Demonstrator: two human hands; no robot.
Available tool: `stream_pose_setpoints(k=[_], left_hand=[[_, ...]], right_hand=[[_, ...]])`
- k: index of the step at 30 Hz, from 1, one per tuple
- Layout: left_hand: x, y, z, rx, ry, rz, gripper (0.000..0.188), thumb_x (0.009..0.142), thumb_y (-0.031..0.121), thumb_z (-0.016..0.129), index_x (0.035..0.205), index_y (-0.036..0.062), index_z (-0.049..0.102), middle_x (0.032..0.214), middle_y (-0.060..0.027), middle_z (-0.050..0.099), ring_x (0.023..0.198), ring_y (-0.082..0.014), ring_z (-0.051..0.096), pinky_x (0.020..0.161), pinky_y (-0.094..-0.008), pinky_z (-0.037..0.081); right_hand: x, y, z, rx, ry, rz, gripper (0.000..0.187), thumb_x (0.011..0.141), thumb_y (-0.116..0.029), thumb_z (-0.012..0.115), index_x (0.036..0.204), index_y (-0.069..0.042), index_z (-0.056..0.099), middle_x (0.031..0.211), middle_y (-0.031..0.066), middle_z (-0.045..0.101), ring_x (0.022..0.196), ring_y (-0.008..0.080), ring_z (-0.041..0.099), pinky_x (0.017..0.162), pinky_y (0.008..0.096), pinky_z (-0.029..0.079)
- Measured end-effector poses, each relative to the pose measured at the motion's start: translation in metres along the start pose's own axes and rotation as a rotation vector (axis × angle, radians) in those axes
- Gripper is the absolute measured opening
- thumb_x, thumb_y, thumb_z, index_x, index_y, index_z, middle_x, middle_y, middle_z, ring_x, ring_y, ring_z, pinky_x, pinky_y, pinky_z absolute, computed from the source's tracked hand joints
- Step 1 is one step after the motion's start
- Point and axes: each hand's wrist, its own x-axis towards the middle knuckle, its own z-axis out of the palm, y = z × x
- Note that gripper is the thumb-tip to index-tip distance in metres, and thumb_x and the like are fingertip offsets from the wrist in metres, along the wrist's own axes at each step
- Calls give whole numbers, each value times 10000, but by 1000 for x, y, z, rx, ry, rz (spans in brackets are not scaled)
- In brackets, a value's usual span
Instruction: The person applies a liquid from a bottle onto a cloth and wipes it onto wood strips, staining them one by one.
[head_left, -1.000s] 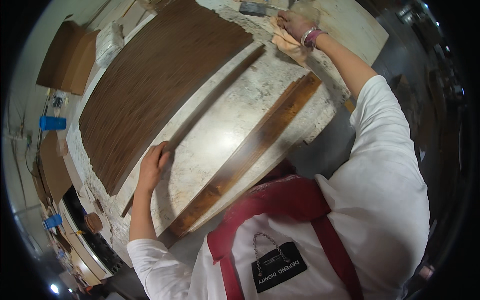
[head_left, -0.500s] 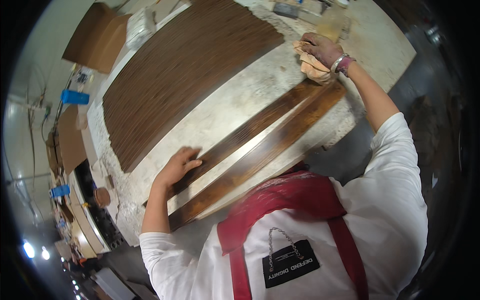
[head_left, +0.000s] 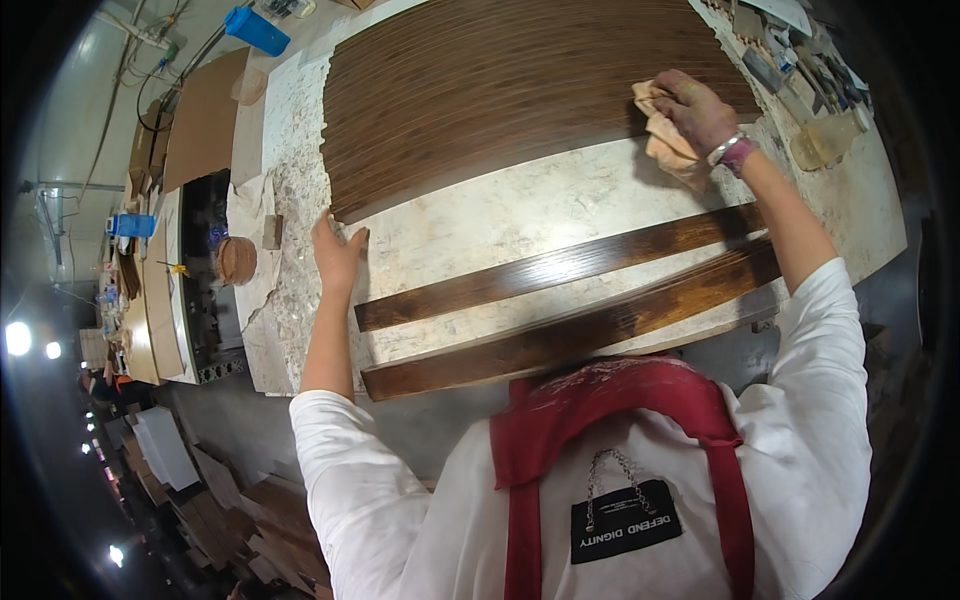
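My right hand (head_left: 700, 108) is closed on a crumpled peach-coloured cloth (head_left: 668, 142), over the right part of the near edge of a broad row of dark brown wooden slats (head_left: 520, 90). A bracelet circles that wrist. At the near left corner of the row is my left hand (head_left: 337, 255), thumb and fingers apart; whether its fingertips touch the slats I cannot tell. Closer to me lie two separate dark-stained wooden strips, a glossy farther one (head_left: 560, 267) and a nearer one (head_left: 570, 325) along the table's front edge.
The pale, stained worktable (head_left: 480, 225) carries a small block (head_left: 272, 232) on the left. Scattered tools (head_left: 790, 70) and a yellowish plastic container (head_left: 830, 140) are at the far right. A round brown object (head_left: 236, 260) and a blue container (head_left: 257, 31) stand to the left.
My left hand has left the farther strip for the slats' near left corner. My right hand has carried the cloth from the strips' right ends to the slat row. The view has turned.
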Motion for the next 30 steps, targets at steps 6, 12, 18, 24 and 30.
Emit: stream_pose_setpoints(k=[6,12,18,24,30], left_hand=[[-14,-1,-18,-286,-284,-220,745,762,155,768,1392,1,403,1378,-183,487,1263,-327,475,1045,-397,383],[-20,6,-26,33,-236,359,769,799,92,712,1451,3,313,1527,-194,284,1387,-359,318,1129,-399,311],[-14,-10,-20,-24,-138,365,469,817,66,680,1264,50,538,1275,-160,503,1147,-359,515,941,-416,444],[10,-13,-19,-23,-40,458,236,851,132,659,1063,35,624,1088,-138,588,995,-339,573,817,-413,475],[-22,-25,-26,-447,-394,111,178,887,123,631,1027,17,610,884,-135,623,775,-277,596,720,-345,472]], right_hand=[[18,-106,57,106,-50,-134,288,916,-240,593,1154,-79,602,1120,59,625,999,235,627,866,329,500],[19,-144,95,-22,-139,-202,311,917,-274,583,1199,-141,590,1128,49,616,1017,272,615,867,357,494],[18,-118,122,454,-163,152,292,926,-249,592,1147,-59,612,1112,84,652,972,213,628,865,313,479],[22,-125,115,560,-79,265,274,924,-201,592,1151,-50,614,1010,82,670,901,168,603,824,290,466],[-8,-244,135,507,-188,-127,181,935,-206,558,1041,-94,653,1028,70,678,947,197,660,787,335,539]])
